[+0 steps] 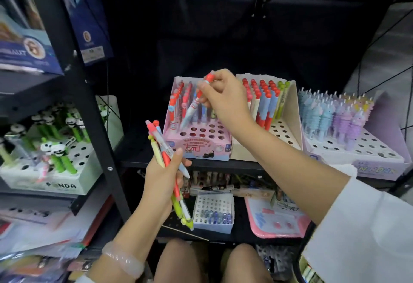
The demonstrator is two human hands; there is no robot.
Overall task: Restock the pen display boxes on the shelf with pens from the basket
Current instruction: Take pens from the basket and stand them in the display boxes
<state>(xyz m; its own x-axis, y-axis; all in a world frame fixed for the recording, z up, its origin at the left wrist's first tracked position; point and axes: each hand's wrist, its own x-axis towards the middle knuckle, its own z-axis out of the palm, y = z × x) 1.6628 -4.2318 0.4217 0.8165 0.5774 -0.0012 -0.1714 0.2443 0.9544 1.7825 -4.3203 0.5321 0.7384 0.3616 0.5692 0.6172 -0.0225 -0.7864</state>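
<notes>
Slim glossy pen [194, 102], perforated pink box [199, 136]

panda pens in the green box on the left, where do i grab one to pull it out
Pinch a panda pen by the bulky head at its top, coming from above and the front. The pens stand tilted in holes of the green box, so only the tops are free, and the shelf post blocks the right side.

Right hand [224, 97] pinches a red-capped pen [194, 102] over the pink display box [196, 144]; left hand [162, 180] grips a pen bundle [166, 155].
</notes>
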